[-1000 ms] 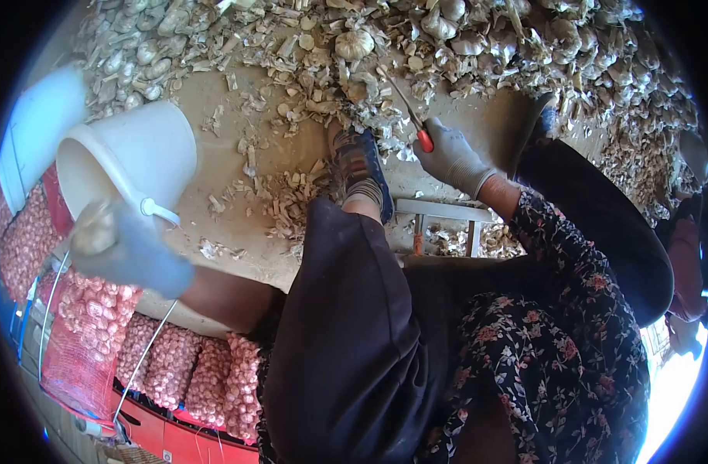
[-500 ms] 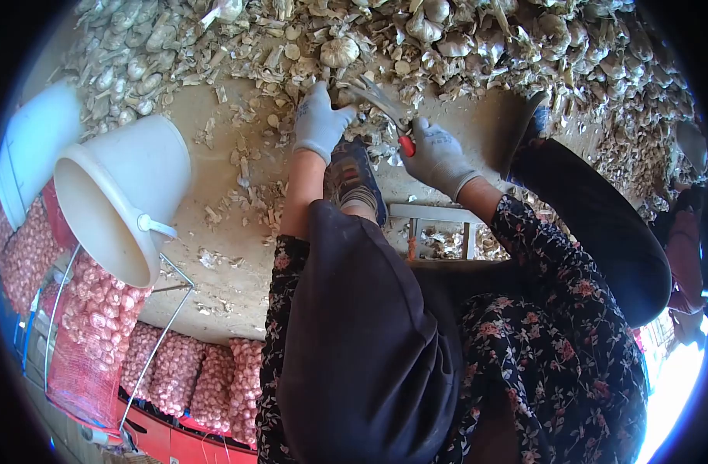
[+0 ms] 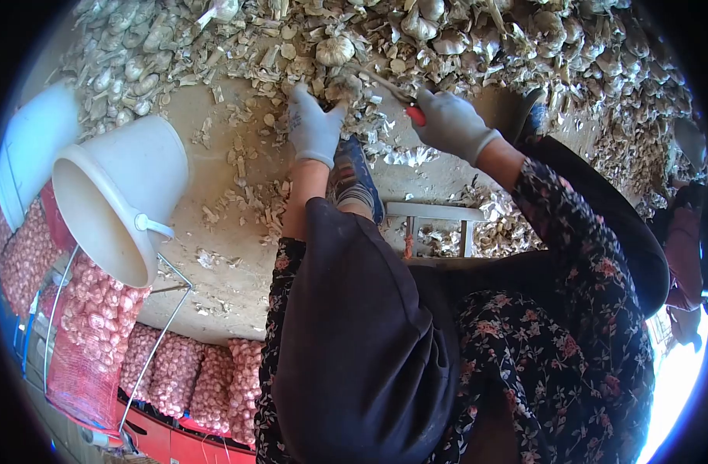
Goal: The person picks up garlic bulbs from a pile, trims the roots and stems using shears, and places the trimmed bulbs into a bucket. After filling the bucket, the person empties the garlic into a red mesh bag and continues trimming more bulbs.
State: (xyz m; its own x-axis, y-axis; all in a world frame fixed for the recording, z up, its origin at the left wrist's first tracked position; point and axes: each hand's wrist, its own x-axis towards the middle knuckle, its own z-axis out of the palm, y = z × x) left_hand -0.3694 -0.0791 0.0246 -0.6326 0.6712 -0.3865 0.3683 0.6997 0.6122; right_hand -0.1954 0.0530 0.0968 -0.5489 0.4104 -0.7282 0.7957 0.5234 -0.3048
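My left hand (image 3: 313,127), in a pale grey work glove, grips a garlic bulb (image 3: 344,88) between thumb and fingers, just above my shoe (image 3: 354,172). My right hand (image 3: 454,126), gloved the same way, is closed round the red handle of a pair of shears (image 3: 392,87). The blades point left, their tips close to the bulb in my left hand. Another whole garlic bulb (image 3: 335,51) lies just beyond, among dry skins and cut stems.
Heaped garlic (image 3: 555,35) runs along the far side. At left a white bucket (image 3: 149,155) lies tilted above a net sack of garlic (image 3: 98,317) in a metal frame. More full sacks (image 3: 180,367) stand below. A low metal stool (image 3: 435,210) is beside my leg; another person (image 3: 685,247) is far right.
My right hand has moved right and slightly up with the shears, and the blades look closer together. The bulb in my left hand now shows more clearly; that hand has shifted slightly left.
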